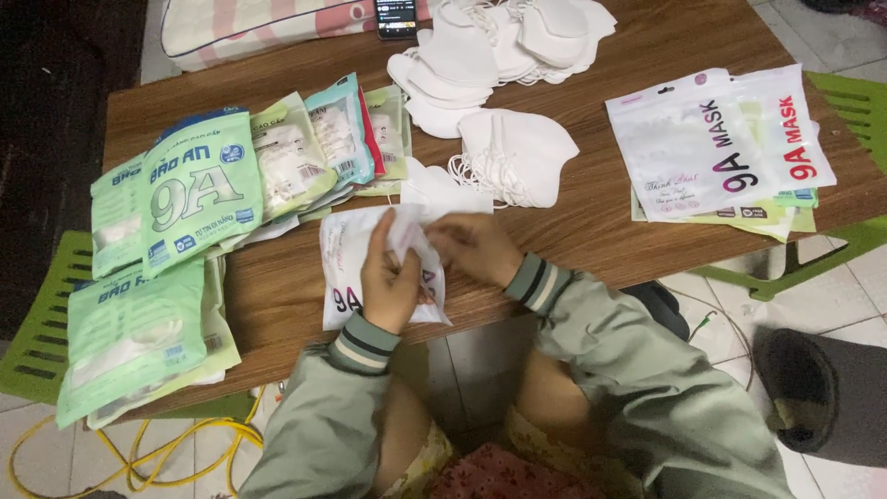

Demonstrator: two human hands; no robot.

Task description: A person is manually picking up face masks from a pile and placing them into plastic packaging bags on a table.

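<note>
My left hand [388, 277] pinches the open top of a white plastic pouch [346, 268] that lies on the brown wooden table [610, 231] near its front edge. My right hand [473, 248] grips folded white face masks [407, 231] at the pouch's mouth; how far they are inside is hidden by my fingers. Both sleeves are grey-green with striped cuffs. Loose white face masks [513, 152] lie just beyond my hands, and a bigger heap of masks [508, 42] sits at the table's far edge.
Filled green pouches [176, 231] overlap along the table's left side. Empty white pouches [721, 143] are stacked at the right. A black phone [395, 17] lies at the far edge by a striped cushion [249, 28]. Green plastic stools [42, 333] flank the table; yellow cable [166, 453] lies on the floor.
</note>
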